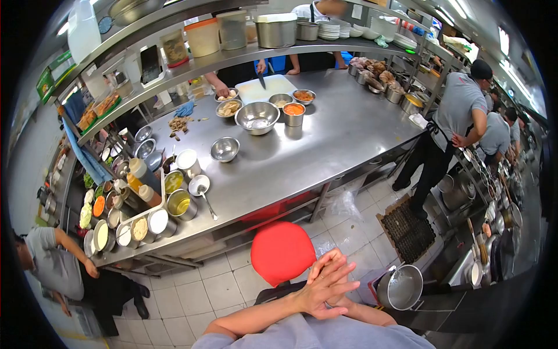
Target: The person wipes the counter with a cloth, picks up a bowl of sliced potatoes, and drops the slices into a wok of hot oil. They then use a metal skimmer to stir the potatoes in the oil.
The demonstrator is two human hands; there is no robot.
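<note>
At the bottom centre, my left hand (317, 295) and my right hand (343, 285) rest against each other, palms together, with fingers spread and nothing between them. Just beyond them is a red round stool (282, 253). Farther forward stretches the steel table (290, 168). On it stand a large steel bowl (257, 118), a smaller bowl (225, 149) and a pot of orange food (294, 114). A ladle (200, 187) lies near the table's front edge. Neither hand touches any of these.
Across the table, a person's hand holds a knife (261, 79) over a white cutting board (268, 90). A co-worker (462, 110) stands at the right, another (55, 262) at the left. A large pot (401, 287) sits right of my hands. A black mat (407, 230) lies on the floor.
</note>
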